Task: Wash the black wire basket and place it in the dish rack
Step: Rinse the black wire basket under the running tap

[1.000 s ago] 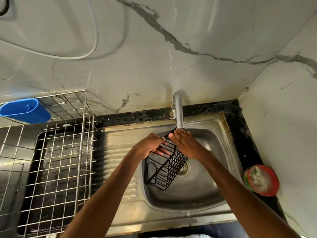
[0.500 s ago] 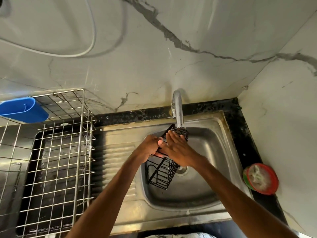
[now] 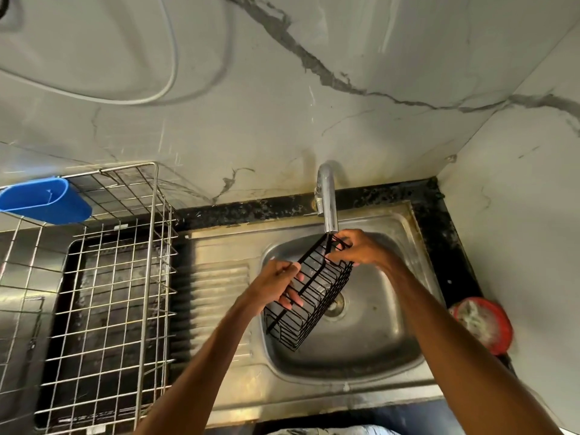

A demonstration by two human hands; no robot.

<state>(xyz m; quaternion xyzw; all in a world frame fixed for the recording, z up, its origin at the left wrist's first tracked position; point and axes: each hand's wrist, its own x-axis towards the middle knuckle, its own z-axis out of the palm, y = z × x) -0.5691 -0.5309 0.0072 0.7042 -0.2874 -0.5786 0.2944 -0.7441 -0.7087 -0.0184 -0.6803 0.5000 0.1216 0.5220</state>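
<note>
The black wire basket point(image 3: 317, 296) hangs tilted over the steel sink bowl point(image 3: 370, 346), its upper end right under the tap spout point(image 3: 329, 202). My left hand point(image 3: 276, 285) grips its long left side, fingers curled through the wires. At the top end, just below the spout, my right hand point(image 3: 357, 249) holds the basket's upper rim. The steel wire dish rack point(image 3: 103, 277) stands on the counter left of the sink and holds nothing in view.
A blue plastic cup holder point(image 3: 44, 199) hangs on the rack's back left corner. A red dish with a scrubber point(image 3: 483, 324) sits on the black counter right of the sink. Marble walls close the back and right side. The ribbed drainboard point(image 3: 213, 296) lies between rack and bowl.
My right hand has slid from the middle of the basket up to its top end by the spout. The basket has tipped and turned, showing more of its inside. My left hand keeps its grip.
</note>
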